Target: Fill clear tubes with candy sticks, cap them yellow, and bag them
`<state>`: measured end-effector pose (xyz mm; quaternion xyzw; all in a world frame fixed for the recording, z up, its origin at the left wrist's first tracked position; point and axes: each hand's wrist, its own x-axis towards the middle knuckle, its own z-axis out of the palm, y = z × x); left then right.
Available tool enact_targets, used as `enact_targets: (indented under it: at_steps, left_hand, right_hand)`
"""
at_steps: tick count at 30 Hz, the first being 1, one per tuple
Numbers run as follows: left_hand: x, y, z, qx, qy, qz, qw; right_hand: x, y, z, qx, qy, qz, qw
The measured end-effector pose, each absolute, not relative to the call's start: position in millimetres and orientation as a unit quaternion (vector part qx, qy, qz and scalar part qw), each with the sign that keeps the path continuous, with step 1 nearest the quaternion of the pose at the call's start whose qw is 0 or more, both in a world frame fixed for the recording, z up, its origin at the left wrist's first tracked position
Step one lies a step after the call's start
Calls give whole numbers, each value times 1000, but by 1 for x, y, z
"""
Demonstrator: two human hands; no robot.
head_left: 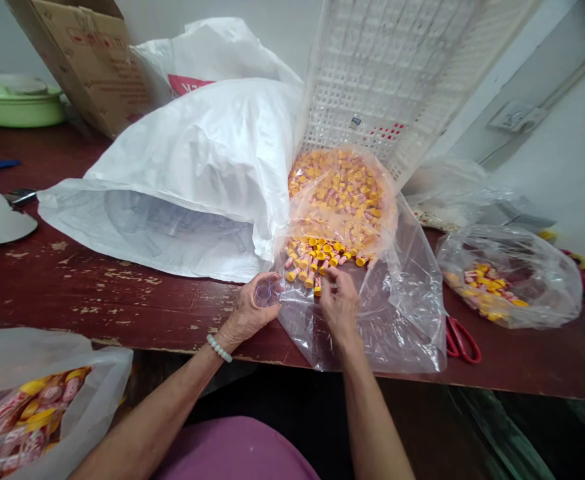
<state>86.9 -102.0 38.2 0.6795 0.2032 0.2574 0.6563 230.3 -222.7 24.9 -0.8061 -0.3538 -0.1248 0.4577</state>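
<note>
My left hand (255,307), wearing a beaded bracelet (219,348), is closed around a clear plastic tube-like container (266,292), its round end facing me. Small pink-and-white tubes with yellow caps (339,193) fill a clear plastic bag (412,320), and several spill from its mouth. At the near edge of that spill, my right hand (339,300) has its fingers curled in a pinch against one small yellow-capped tube (317,287). Left of the clear bag lies a large white sack (197,147), its mouth gaping, with clear plastic pieces (172,223) inside.
A white perforated basket (372,73) leans behind the clear bag. Red scissors (465,340) and another bag of small tubes (512,273) lie to the right. At lower left is a bag of larger filled tubes (27,413). A cardboard box (89,63) and green basin (17,107) stand behind.
</note>
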Motion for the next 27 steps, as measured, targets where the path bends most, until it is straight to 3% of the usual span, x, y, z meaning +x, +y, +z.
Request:
enact_targets:
  at_steps: [6, 13, 16, 19, 27]
  left_hand:
    - [80, -95, 33, 687, 181, 241, 661]
    - [79, -95, 26, 751, 147, 224, 603]
    - [77, -97, 27, 773, 122, 234, 576]
    - [75, -99, 32, 786, 117, 234, 560]
    - [72, -105, 39, 812, 108, 219, 531]
  right_hand:
    - [295, -225, 3, -830, -338, -102, 432]
    - [204, -227, 57, -738, -436, -12, 514]
    - [179, -225, 76, -708, -516, -11, 483]
    - [177, -227, 81, -713, -526, -9, 464]
    - [183, -230, 76, -712, -450, 24, 538]
